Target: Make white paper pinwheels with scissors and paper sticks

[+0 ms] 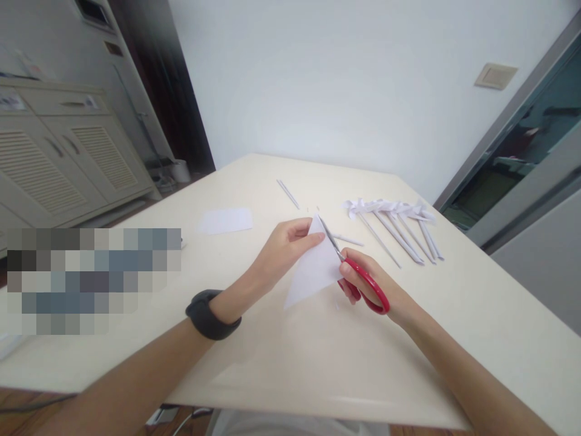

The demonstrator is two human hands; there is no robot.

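A left hand (pixel 285 245) pinches a folded white paper triangle (pixel 315 269) while the right hand (pixel 363 281) grips red-handled scissors (pixel 358 272), blades on its upper edge. Finished white paper pinwheels (pixel 394 221) lie at two o'clock; a white paper rectangle (pixel 226 220) waits uncut at ten.

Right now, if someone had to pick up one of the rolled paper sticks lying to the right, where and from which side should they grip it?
Probably mid-shaft, from above. The paper sticks lie flat on the table, fanned out, their folded heads bunched at the far end; the thin shafts spread apart toward the near end, leaving finger room there. The right hand with the scissors is nearest.
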